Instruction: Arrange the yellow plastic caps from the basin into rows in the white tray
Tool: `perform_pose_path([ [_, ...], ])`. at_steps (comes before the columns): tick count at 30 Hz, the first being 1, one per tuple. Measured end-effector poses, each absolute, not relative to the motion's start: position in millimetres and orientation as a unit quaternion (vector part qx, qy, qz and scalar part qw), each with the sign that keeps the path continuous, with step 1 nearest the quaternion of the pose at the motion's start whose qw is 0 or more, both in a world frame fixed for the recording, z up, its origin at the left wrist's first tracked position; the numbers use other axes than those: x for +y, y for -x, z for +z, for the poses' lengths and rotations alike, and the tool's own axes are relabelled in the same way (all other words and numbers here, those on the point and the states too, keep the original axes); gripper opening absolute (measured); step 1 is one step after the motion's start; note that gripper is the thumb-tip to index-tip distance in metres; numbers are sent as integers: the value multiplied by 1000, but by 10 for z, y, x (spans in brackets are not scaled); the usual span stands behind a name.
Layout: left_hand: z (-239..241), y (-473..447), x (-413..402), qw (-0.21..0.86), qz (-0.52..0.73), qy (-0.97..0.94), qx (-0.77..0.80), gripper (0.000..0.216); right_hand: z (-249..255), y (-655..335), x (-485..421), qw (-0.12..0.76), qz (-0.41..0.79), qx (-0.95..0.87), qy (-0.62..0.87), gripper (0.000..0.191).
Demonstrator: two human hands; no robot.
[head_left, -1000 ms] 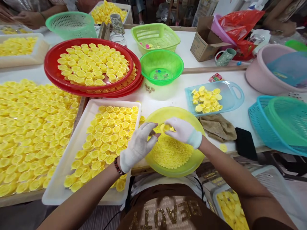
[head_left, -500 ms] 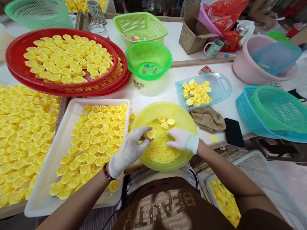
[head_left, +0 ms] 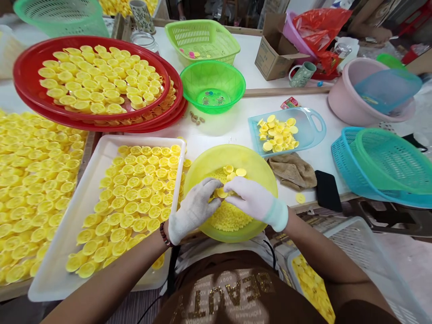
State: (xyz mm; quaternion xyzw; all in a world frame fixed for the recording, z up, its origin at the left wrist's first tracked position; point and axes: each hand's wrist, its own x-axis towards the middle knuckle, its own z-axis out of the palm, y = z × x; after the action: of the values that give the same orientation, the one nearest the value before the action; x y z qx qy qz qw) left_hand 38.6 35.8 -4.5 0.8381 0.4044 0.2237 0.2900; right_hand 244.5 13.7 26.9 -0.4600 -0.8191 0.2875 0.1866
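Note:
My left hand (head_left: 197, 208), in a white glove, pinches a small yellow plastic cup (head_left: 221, 193) over the yellow bowl (head_left: 248, 155). My gloved right hand (head_left: 251, 199) meets it from the other side, fingers bent down at the cup; whatever they hold is hidden. Small yellow beads (head_left: 231, 220) fill the bottom of the bowl. A few loose yellow caps (head_left: 240, 172) rest on the beads at the far side. Left of the bowl, a white tray (head_left: 64, 234) holds rows of yellow cups with clear-looking faces.
Stacked red trays (head_left: 25, 74) of yellow cups stand back left. Behind the bowl is a green basin (head_left: 212, 105). A blue tray (head_left: 308, 135) of yellow pieces, a brown cloth (head_left: 293, 170) and a black phone (head_left: 328, 190) lie right. Teal baskets (head_left: 351, 166) sit farther right.
My right hand has moved left and up from the beads to the cup in my left hand. The left hand still holds the cup, now slightly more to the right.

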Motion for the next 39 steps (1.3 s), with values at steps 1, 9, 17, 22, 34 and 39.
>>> perform_pose_path([
  [1, -38, -398, 351, 291, 225, -836, 406, 21, 289, -2423, 146, 190, 283, -820, 459, 14],
  [9, -17, -371, 323, 326, 249, -808, 424, 26, 249, -2642, 95, 136, 279, -801, 512, 13],
  [17, 66, -182, 325, 284, 293, -810, 421, 23, 87, -2594, 154, -52, 226, -782, 578, 22],
  [22, 182, 305, 500, 149, 299, -773, 540, 24, 66, -2465, 446, -76, 161, -771, 612, 29],
  [34, -67, 584, 797, 118, 184, -765, 605, 30, -135, -2434, 666, -119, 187, -764, 606, 25],
  [39, 169, 480, 618, 84, 286, -777, 554, 30, -15, -2612, 549, 23, 246, -767, 592, 23],
])
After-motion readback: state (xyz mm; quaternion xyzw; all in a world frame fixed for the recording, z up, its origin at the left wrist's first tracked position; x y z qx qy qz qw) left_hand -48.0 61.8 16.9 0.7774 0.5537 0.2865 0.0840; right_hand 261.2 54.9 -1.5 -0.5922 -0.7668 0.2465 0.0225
